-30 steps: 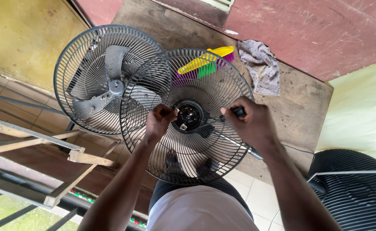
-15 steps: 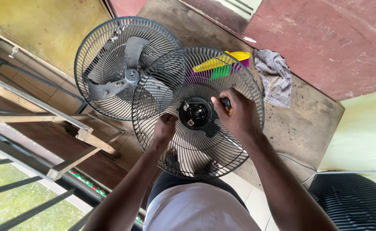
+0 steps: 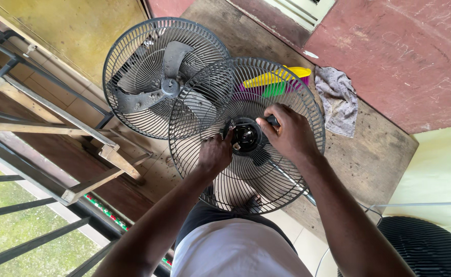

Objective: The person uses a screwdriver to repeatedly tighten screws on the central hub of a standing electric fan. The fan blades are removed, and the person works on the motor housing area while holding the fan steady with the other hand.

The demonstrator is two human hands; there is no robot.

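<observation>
Black hub (image 3: pixel 246 136) on wire guard (image 3: pixel 247 134) | right hand (image 3: pixel 288 134) now closed over hub, off the rim | left hand (image 3: pixel 214 153) fingertips pinch hub's left edge | bladed fan (image 3: pixel 165 77) behind guard, untouched

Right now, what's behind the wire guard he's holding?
Through the wire guard: colourful plastic pieces, wooden board, part of the second fan. Both hands cover the hub area.

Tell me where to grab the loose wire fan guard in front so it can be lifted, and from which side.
Probably the outer rim of the wire fan guard, a hand on each side, coming from above. The guard is a wide, shallow dome lying face-up; both the left hand and right hand sit at its black centre hub, which likely gives poor balance.
</observation>
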